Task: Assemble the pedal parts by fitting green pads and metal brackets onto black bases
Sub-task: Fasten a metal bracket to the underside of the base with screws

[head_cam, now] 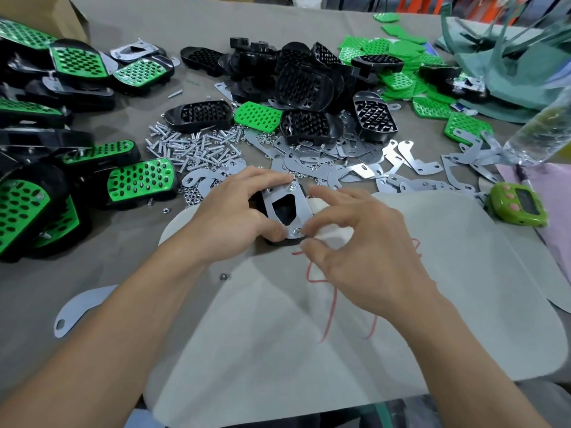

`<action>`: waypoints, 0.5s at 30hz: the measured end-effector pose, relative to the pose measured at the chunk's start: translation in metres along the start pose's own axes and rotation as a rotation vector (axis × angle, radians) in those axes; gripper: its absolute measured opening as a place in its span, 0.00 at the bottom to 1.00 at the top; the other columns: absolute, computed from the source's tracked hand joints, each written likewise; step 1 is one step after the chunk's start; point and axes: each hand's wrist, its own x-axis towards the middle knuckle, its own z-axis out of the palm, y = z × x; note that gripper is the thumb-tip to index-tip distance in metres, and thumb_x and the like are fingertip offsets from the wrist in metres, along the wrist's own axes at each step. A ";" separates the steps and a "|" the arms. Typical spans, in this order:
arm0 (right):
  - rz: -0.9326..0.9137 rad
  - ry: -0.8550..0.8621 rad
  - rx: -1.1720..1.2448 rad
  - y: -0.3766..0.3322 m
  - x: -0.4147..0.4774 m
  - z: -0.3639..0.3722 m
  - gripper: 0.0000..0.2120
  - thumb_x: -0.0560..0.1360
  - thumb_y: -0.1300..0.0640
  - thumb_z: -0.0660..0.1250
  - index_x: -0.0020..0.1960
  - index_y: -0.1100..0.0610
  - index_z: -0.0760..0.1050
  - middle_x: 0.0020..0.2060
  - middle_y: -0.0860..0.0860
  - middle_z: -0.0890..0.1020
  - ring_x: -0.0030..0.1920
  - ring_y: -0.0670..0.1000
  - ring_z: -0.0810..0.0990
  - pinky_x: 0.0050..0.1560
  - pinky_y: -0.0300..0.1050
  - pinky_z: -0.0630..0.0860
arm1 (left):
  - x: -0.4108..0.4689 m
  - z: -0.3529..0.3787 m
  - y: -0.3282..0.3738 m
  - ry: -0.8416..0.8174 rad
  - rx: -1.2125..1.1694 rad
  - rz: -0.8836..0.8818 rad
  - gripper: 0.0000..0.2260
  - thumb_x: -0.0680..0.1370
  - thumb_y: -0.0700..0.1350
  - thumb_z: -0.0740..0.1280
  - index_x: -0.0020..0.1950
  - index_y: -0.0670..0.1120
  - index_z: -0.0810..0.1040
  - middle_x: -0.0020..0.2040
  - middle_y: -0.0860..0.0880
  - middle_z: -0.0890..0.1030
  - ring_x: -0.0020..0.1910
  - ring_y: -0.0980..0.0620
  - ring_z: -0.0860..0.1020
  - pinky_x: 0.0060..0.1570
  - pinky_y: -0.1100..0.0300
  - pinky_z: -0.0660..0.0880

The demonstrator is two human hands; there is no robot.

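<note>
— Where's the black base [285,210]?
— At the white mat's [448,248] far edge, with the metal bracket [279,190] on top. The left hand [234,211] grips it.
— And the right hand [355,251]?
— Beside the bracket, over the mat, fingers curled. I can't tell whether it pinches anything.

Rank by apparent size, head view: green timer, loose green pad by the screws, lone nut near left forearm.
1. green timer
2. loose green pad, nearly as big but farther off, so unsure
3. lone nut, clearly smallest
</note>
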 end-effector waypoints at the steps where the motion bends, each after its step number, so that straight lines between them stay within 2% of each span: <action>1: -0.003 -0.059 0.013 -0.001 -0.001 0.001 0.15 0.68 0.57 0.77 0.51 0.42 0.85 0.69 0.38 0.76 0.68 0.38 0.69 0.66 0.27 0.63 | 0.000 0.000 0.000 0.000 -0.003 0.002 0.37 0.56 0.50 0.76 0.65 0.64 0.79 0.60 0.69 0.74 0.64 0.58 0.73 0.71 0.49 0.68; 2: -0.008 -0.114 0.022 -0.002 -0.003 0.002 0.19 0.68 0.56 0.78 0.56 0.40 0.84 0.71 0.38 0.75 0.69 0.37 0.68 0.67 0.29 0.64 | 0.000 0.000 0.000 -0.001 -0.006 0.002 0.37 0.55 0.50 0.76 0.65 0.64 0.79 0.60 0.69 0.74 0.64 0.58 0.74 0.70 0.48 0.68; 3: -0.004 -0.131 0.031 -0.002 -0.004 0.002 0.19 0.68 0.55 0.78 0.56 0.40 0.84 0.70 0.37 0.74 0.69 0.34 0.67 0.67 0.27 0.63 | 0.000 0.000 0.000 -0.001 -0.007 0.002 0.37 0.55 0.50 0.75 0.65 0.64 0.79 0.60 0.69 0.74 0.64 0.58 0.74 0.70 0.48 0.69; 5: 0.029 -0.053 0.088 -0.001 -0.005 0.000 0.11 0.67 0.53 0.80 0.46 0.40 0.86 0.66 0.35 0.78 0.66 0.27 0.68 0.62 0.22 0.62 | 0.000 0.000 0.001 -0.004 0.003 0.003 0.37 0.56 0.51 0.75 0.66 0.64 0.79 0.61 0.69 0.74 0.65 0.57 0.73 0.70 0.48 0.68; 6: 0.042 -0.003 0.104 0.000 -0.005 -0.002 0.08 0.66 0.52 0.80 0.42 0.41 0.86 0.64 0.34 0.79 0.65 0.28 0.69 0.62 0.24 0.64 | 0.000 0.000 0.001 -0.004 0.008 0.002 0.37 0.56 0.51 0.75 0.66 0.64 0.79 0.61 0.69 0.74 0.66 0.57 0.73 0.71 0.48 0.68; 7: 0.050 0.014 0.104 0.000 -0.005 -0.002 0.09 0.65 0.51 0.80 0.43 0.40 0.86 0.64 0.33 0.79 0.67 0.30 0.70 0.64 0.28 0.66 | 0.000 0.000 0.000 -0.003 0.008 -0.001 0.37 0.56 0.52 0.76 0.66 0.64 0.79 0.61 0.69 0.74 0.66 0.58 0.73 0.71 0.48 0.67; 9: 0.042 -0.044 0.109 -0.002 -0.008 0.000 0.17 0.64 0.53 0.81 0.52 0.40 0.85 0.67 0.34 0.77 0.69 0.34 0.69 0.67 0.37 0.69 | 0.000 0.000 -0.001 0.000 0.000 -0.007 0.37 0.56 0.51 0.76 0.66 0.64 0.79 0.60 0.71 0.74 0.65 0.60 0.73 0.71 0.49 0.68; 10: 0.050 -0.072 0.133 -0.003 -0.010 0.001 0.17 0.65 0.54 0.80 0.52 0.41 0.86 0.67 0.35 0.77 0.70 0.34 0.69 0.67 0.40 0.71 | 0.000 0.000 -0.001 0.000 -0.003 -0.009 0.37 0.56 0.51 0.76 0.66 0.64 0.80 0.60 0.72 0.73 0.65 0.60 0.73 0.71 0.49 0.68; 11: 0.069 -0.065 0.161 -0.002 -0.011 0.000 0.12 0.65 0.54 0.80 0.47 0.42 0.87 0.66 0.35 0.78 0.69 0.32 0.69 0.67 0.40 0.72 | 0.000 0.000 0.000 0.000 -0.002 -0.009 0.37 0.56 0.51 0.76 0.65 0.64 0.80 0.60 0.72 0.73 0.65 0.59 0.73 0.71 0.49 0.68; 12: 0.083 -0.019 0.170 0.000 -0.011 -0.001 0.07 0.65 0.53 0.80 0.40 0.43 0.86 0.63 0.34 0.80 0.67 0.30 0.70 0.66 0.36 0.71 | -0.001 0.000 0.000 0.000 0.000 -0.008 0.37 0.56 0.51 0.75 0.65 0.64 0.79 0.60 0.71 0.73 0.65 0.58 0.73 0.71 0.48 0.68; 13: 0.088 0.030 0.175 0.002 -0.010 -0.002 0.05 0.64 0.51 0.80 0.36 0.44 0.85 0.61 0.33 0.81 0.64 0.28 0.71 0.63 0.30 0.69 | -0.001 0.000 0.001 0.001 0.003 -0.009 0.37 0.56 0.51 0.75 0.66 0.64 0.79 0.60 0.71 0.73 0.65 0.58 0.73 0.71 0.48 0.68; 14: 0.088 0.035 0.183 0.003 -0.010 -0.004 0.06 0.63 0.50 0.81 0.37 0.42 0.85 0.61 0.32 0.80 0.61 0.27 0.73 0.59 0.25 0.68 | -0.001 0.000 0.001 0.002 0.005 -0.010 0.37 0.56 0.51 0.75 0.66 0.64 0.79 0.60 0.71 0.73 0.65 0.58 0.73 0.71 0.48 0.68; 15: 0.077 -0.012 0.179 0.004 -0.011 -0.005 0.12 0.63 0.50 0.81 0.43 0.39 0.85 0.64 0.31 0.78 0.60 0.27 0.73 0.56 0.23 0.67 | -0.001 0.000 0.001 0.004 0.006 -0.012 0.37 0.56 0.51 0.75 0.66 0.64 0.79 0.59 0.72 0.73 0.65 0.58 0.73 0.70 0.48 0.69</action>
